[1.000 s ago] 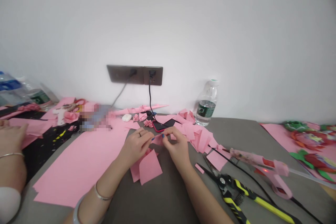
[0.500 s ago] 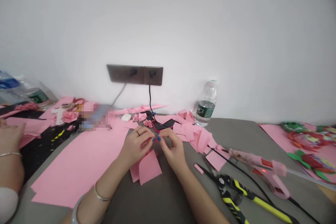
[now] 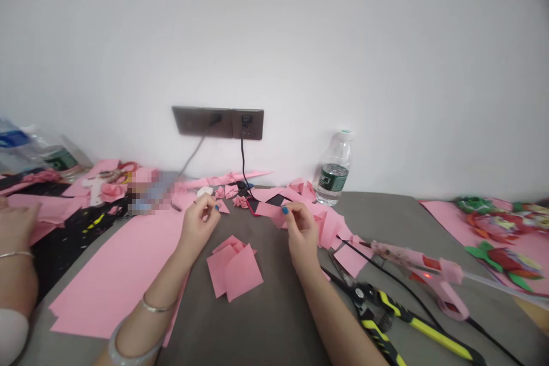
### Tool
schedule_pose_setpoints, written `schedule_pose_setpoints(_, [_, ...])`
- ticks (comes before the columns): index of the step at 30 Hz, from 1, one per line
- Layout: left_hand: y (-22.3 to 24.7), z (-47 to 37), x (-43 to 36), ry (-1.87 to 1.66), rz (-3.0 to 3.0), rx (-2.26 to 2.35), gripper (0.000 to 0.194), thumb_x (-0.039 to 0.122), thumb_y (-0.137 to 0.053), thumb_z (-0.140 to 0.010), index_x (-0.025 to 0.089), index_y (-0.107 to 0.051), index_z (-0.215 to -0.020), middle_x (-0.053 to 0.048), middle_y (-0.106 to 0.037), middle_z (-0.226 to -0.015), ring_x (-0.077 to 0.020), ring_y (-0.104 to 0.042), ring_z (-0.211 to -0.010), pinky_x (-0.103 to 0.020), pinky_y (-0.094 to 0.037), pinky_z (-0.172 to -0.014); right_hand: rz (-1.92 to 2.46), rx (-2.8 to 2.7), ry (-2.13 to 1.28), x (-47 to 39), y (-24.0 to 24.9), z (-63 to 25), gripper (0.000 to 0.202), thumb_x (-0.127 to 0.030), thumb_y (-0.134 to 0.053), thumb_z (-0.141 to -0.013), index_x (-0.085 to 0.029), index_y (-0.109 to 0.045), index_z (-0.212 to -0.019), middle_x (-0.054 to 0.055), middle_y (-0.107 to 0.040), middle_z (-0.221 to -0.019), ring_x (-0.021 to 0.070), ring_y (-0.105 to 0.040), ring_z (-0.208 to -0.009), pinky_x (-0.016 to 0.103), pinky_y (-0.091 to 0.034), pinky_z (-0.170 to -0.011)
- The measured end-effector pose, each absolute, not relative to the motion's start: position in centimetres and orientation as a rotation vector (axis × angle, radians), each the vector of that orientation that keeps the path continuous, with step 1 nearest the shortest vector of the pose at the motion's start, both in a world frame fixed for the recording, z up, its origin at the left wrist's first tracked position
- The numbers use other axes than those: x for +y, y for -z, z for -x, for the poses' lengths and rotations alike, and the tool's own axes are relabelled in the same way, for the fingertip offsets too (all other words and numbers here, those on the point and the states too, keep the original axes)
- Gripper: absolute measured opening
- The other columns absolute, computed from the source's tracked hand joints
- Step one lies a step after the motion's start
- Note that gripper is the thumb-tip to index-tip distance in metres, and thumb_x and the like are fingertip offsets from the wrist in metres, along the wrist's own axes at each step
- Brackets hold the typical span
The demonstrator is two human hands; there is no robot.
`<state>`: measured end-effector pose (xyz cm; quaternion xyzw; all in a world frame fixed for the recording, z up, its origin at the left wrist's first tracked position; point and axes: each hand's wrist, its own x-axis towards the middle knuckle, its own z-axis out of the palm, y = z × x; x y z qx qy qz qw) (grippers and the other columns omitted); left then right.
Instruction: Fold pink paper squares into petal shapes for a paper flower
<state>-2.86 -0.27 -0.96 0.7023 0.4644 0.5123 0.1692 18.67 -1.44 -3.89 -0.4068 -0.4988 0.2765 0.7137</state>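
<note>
My left hand (image 3: 198,226) is closed in a pinch above the edge of a large pink sheet (image 3: 124,269); whatever is between its fingertips is too small to make out. Between the thumb and fingers of my right hand (image 3: 303,231) is a small pink paper piece (image 3: 270,211), which partly covers a phone. Below and between the hands, overlapping pink paper squares (image 3: 242,274) lie on the grey table (image 3: 274,309).
Pliers (image 3: 364,294) and a pink glue gun (image 3: 429,271) with a lit red light lie right. A water bottle (image 3: 333,171) stands by the wall. Paper flowers (image 3: 506,229) lie far right. Another person's hand (image 3: 15,229) is at the left edge.
My hands have moved apart, the left one leftward and the right one rightward. The pink paper piece at my right fingertips now shows, and the paper squares below are less covered.
</note>
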Motion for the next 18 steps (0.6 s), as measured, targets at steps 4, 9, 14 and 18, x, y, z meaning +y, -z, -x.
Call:
schedule_pose_setpoints(4, [0.9, 1.8, -0.9, -1.33, -2.038, 1.174, 0.012, 0.018, -0.047, -0.088, 0.018, -0.057, -0.081, -0.002, -0.058, -0.078, -0.0151, -0.056, -0.071, -0.025, -0.044, -0.064, 0.867, -1.203, -0.709, -1.6, 4.2, -17.9, 0.013, -0.028, -0.058, -0.088, -0.021, -0.061, -0.079, 0.002, -0.06, -0.075, 0.017, -0.054, -0.071, 0.029, -0.041, -0.064])
schedule_pose_setpoints(9, [0.8, 0.5, -1.6, -1.193, -2.134, 1.117, 0.01, 0.018, -0.053, -0.088, 0.018, -0.059, -0.08, 0.0, -0.057, -0.071, -0.013, -0.053, -0.063, -0.023, -0.041, -0.058, 0.838, -1.369, -0.704, -2.2, 3.9, -17.0, 0.011, -0.022, -0.056, -0.089, -0.021, -0.062, -0.08, 0.002, -0.06, -0.077, 0.0176, -0.056, -0.074, 0.03, -0.042, -0.068])
schedule_pose_setpoints(14, [0.9, 0.7, -1.5, -1.237, -2.245, 0.967, 0.015, 0.019, -0.051, -0.094, 0.018, -0.062, -0.083, -0.003, -0.06, -0.079, -0.0144, -0.056, -0.072, -0.024, -0.043, -0.062, 0.82, -1.474, -0.578, -2.7, 3.3, -17.0, 0.013, -0.014, -0.054, -0.088, -0.022, -0.064, -0.085, 0.004, -0.062, -0.084, 0.0196, -0.059, -0.082, 0.033, -0.045, -0.073])
schedule_pose_setpoints(18, [1.3, 0.6, -1.5, -1.244, -2.414, 0.914, 0.013, 0.015, -0.053, -0.093, 0.018, -0.064, -0.087, -0.004, -0.062, -0.085, -0.0151, -0.059, -0.079, -0.026, -0.047, -0.069, 0.866, -1.6, -0.466, -3.1, 3.1, -16.7, 0.015, -0.012, -0.056, -0.087, -0.022, -0.066, -0.086, 0.004, -0.065, -0.088, 0.0204, -0.06, -0.086, 0.035, -0.042, -0.077])
